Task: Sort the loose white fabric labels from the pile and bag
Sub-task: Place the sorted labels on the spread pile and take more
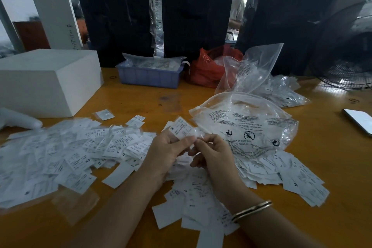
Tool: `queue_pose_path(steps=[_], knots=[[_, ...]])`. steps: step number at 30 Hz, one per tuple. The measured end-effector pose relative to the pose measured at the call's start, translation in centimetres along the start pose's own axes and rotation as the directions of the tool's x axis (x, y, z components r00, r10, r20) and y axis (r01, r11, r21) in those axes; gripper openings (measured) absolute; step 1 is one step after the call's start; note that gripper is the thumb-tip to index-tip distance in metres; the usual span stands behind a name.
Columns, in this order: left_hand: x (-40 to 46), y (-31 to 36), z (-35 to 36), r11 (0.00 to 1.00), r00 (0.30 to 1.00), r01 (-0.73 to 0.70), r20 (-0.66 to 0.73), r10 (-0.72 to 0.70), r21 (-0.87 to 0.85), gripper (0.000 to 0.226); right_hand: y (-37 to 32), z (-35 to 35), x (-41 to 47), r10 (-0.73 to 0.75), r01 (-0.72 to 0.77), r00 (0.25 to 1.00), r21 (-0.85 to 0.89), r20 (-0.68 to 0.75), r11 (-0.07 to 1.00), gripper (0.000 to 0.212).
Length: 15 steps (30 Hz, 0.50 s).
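- Label marked S, held above the worktop in front of the printed bag.
- Left hand pinches its lower edge; right hand pinches a clear sliver beside it.
- Advice: read the size mark first, then drop onto the matching heap.
- Pile spreads left; more labels right.
- Blue tray, white box, phone stand well apart; nothing blocks.

Bare forearms, one bangle

Both the left hand and the right hand are uncovered, no sleeves showing; a thin gold-coloured double bangle circles the right wrist.
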<state>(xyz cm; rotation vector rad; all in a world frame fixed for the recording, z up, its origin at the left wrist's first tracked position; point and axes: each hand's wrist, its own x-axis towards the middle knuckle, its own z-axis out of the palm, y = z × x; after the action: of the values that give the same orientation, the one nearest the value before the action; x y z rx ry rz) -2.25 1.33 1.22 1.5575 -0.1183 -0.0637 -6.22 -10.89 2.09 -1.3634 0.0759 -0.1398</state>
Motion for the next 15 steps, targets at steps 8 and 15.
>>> queue_pose_path(steps=[8,15], knots=[[0.5,1.6,-1.9,0.990,0.977,0.009,-0.211,-0.040,-0.143,0.020,-2.6,-1.5,1.4,-0.140,0.140,0.990,-0.018,0.010,0.990,0.015],[2.1,0.6,-7.2,0.806,0.757,0.097,-0.569,0.321,0.584,0.049,-6.8,-7.1,9.7,-0.404,0.143,0.914,-0.897,-0.042,0.417,0.020]])
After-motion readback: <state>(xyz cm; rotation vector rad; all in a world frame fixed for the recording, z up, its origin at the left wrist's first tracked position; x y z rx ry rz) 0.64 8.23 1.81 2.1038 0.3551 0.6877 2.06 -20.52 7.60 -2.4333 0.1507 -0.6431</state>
